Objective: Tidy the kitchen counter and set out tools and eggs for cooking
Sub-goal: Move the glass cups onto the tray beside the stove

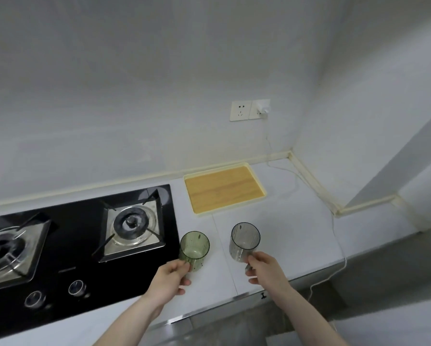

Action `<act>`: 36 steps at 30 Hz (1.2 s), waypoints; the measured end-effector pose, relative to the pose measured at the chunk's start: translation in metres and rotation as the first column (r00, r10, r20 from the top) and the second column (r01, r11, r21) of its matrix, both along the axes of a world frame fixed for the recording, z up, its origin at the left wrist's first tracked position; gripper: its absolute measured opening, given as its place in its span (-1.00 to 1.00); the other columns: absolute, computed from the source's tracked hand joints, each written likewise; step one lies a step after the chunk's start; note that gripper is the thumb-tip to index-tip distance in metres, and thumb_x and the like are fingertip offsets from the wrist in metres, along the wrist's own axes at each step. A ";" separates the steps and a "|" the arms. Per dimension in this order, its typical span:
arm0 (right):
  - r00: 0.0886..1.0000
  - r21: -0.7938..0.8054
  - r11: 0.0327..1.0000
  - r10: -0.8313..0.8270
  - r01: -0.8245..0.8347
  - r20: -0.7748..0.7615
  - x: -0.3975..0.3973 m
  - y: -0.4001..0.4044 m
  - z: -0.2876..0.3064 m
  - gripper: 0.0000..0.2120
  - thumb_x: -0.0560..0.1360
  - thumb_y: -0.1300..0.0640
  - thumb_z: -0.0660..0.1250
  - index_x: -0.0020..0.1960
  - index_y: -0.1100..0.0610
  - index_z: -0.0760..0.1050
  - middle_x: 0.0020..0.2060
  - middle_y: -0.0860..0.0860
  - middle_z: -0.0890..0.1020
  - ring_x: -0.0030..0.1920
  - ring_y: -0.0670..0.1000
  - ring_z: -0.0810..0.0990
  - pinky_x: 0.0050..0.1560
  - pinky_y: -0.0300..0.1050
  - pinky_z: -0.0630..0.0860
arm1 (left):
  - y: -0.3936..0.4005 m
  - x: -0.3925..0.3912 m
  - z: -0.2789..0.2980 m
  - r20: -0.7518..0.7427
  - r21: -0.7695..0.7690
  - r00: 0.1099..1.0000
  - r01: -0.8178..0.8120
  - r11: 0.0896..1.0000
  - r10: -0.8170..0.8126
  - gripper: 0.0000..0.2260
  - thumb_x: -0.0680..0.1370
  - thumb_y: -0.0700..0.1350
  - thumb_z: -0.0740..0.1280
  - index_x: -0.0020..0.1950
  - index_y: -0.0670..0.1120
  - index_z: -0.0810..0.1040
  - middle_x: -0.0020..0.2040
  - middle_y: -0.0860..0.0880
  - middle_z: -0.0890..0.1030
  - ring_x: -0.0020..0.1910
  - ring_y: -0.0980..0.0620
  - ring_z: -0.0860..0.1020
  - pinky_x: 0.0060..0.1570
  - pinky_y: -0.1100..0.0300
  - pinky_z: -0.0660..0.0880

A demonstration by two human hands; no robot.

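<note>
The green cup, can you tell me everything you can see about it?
The green cup is see-through, tinted green, with thin ribs down its wall and a round open rim. It looks like glass or clear plastic, and it looks empty. It stands upright on the white counter, just right of the black stove and in front of the tray. The left hand holds its near side, fingers curled round the wall. A clear cup stands apart to its right.

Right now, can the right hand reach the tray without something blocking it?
Probably yes. The right hand holds the grey cup, and the counter between it and the tray looks bare. The green cup, held by the left hand, stands off to the side.
</note>
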State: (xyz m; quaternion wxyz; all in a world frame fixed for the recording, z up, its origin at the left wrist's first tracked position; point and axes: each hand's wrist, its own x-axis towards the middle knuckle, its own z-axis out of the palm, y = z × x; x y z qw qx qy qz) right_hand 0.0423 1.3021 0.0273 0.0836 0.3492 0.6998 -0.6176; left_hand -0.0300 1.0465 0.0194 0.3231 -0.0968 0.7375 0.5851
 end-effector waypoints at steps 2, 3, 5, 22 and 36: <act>1.000 0.009 1.000 -0.007 0.007 0.025 -0.002 0.000 -0.007 -0.83 0.63 0.17 0.25 -0.01 0.23 0.57 -0.28 0.09 0.58 -0.28 0.00 0.57 -0.25 -0.16 0.55 | 0.000 -0.005 -0.003 0.022 0.001 1.000 -0.014 1.000 0.014 -0.85 0.66 -0.13 0.31 0.03 -0.17 0.63 -0.09 -0.03 0.63 -0.25 0.08 0.59 -0.34 0.26 0.50; 0.999 0.006 1.000 -0.013 0.013 0.034 -0.001 0.000 -0.009 -0.83 0.63 0.17 0.26 0.00 0.24 0.58 -0.28 0.09 0.58 -0.28 0.00 0.56 -0.26 -0.17 0.55 | 0.000 -0.006 -0.002 0.024 0.005 1.000 -0.019 1.000 0.018 -0.85 0.66 -0.13 0.32 0.05 -0.18 0.64 -0.08 -0.01 0.64 -0.24 0.08 0.59 -0.33 0.26 0.51; 0.999 -0.003 0.999 -0.032 0.033 0.040 -0.005 0.002 -0.013 -0.83 0.64 0.18 0.26 -0.01 0.24 0.58 -0.26 0.10 0.58 -0.27 0.01 0.56 -0.27 -0.17 0.55 | 0.002 -0.014 -0.005 0.021 0.008 1.000 -0.021 1.000 0.021 -0.85 0.66 -0.14 0.32 0.07 -0.17 0.65 -0.07 0.00 0.65 -0.24 0.07 0.60 -0.33 0.27 0.52; 0.998 -0.072 0.997 -0.004 0.009 0.069 -0.091 0.072 -0.028 -0.88 0.62 0.21 0.29 -0.02 0.21 0.58 -0.21 0.10 0.59 -0.22 0.05 0.61 -0.19 -0.09 0.59 | 0.065 -0.088 -0.007 0.125 0.090 0.976 -0.192 0.977 0.180 -0.81 0.67 -0.06 0.29 0.15 -0.10 0.64 0.08 0.00 0.66 -0.10 0.05 0.63 -0.18 0.21 0.52; 0.992 -0.114 0.990 0.088 -0.078 0.092 -0.172 0.129 -0.040 -0.82 0.56 0.23 0.29 0.10 0.23 0.62 -0.11 0.10 0.59 -0.17 0.05 0.65 -0.20 -0.14 0.61 | 0.158 -0.180 -0.030 0.164 0.100 0.930 -0.348 0.932 0.329 -0.71 0.66 -0.06 0.30 0.34 -0.15 0.51 0.12 -0.03 0.61 -0.09 0.03 0.66 -0.34 0.22 0.59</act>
